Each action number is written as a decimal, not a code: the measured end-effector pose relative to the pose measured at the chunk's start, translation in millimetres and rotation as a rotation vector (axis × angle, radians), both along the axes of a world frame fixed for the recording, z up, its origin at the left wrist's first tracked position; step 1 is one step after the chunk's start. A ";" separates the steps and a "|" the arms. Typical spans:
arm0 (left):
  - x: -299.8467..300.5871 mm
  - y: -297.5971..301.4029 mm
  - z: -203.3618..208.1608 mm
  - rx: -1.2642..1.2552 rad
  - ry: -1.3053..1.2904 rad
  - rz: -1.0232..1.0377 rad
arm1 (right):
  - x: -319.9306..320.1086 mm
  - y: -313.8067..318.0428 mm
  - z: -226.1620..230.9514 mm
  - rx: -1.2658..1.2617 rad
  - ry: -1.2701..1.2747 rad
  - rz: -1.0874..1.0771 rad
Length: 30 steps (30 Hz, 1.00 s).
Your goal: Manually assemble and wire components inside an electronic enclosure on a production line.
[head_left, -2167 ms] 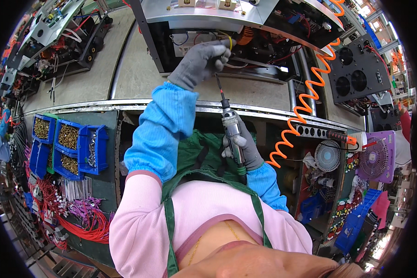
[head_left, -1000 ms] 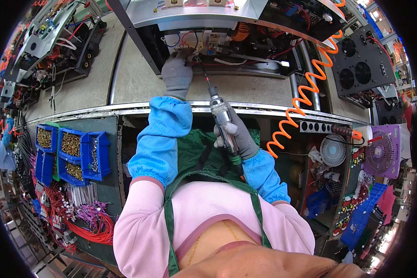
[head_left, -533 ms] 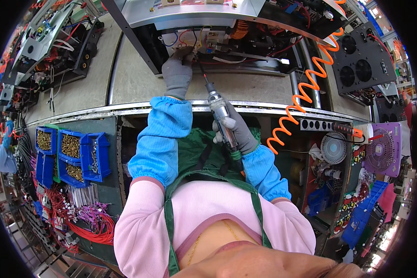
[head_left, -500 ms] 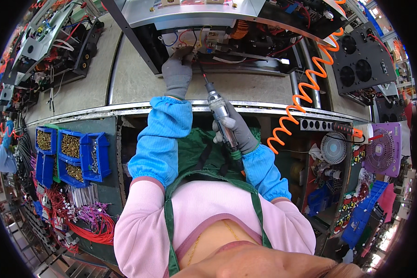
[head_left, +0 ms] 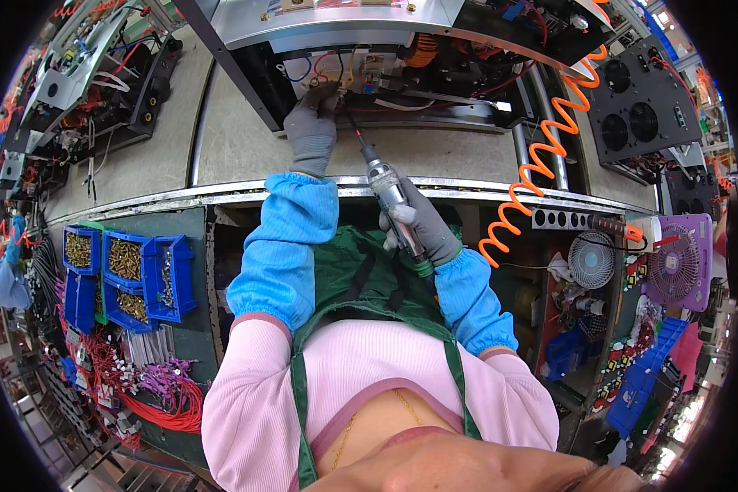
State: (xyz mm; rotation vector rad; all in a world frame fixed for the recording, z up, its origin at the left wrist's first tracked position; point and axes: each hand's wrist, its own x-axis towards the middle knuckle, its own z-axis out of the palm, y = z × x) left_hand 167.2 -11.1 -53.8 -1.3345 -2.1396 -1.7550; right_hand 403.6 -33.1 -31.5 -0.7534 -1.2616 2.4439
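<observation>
My left hand (head_left: 310,127), in a grey glove, reaches to the open front of a metal equipment chassis (head_left: 353,26). Its fingers are pinched together beside a black wire (head_left: 340,67) and a small terminal area; what lies between them is hidden. In my right hand (head_left: 426,223), also gloved, is a power screwdriver (head_left: 385,185) with a silver body, gripped around the barrel. Its long thin bit slants up and left, the tip close to my left fingertips. Whether the tip touches a screw cannot be made out.
Blue bins (head_left: 125,259) of brass screws stand on the left, above red wire bundles (head_left: 172,407). A coiled orange hose (head_left: 541,164) hangs at the right. Other chassis units stand on the far left and far right. A purple fan (head_left: 674,264) sits at the right.
The screwdriver leans slightly more to the left, and my right hand has shifted a little to the right. My left hand has moved slightly left, its fingers still pinched near the wires.
</observation>
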 end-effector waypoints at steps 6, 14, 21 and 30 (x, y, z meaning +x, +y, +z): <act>-10.5 -0.4 -14.0 0.111 -0.035 -0.091 | -1.1 1.9 6.0 0.038 -0.069 0.028; 0.6 -5.4 2.0 0.043 0.055 -0.040 | -11.2 -1.4 -6.3 0.021 0.038 -0.049; 1.1 -12.6 -2.9 -0.033 0.201 -0.038 | -26.2 -23.8 0.3 0.097 -0.011 -0.102; -0.6 -16.0 3.3 -0.182 0.236 -0.089 | -33.1 -25.3 -2.3 0.117 -0.112 -0.131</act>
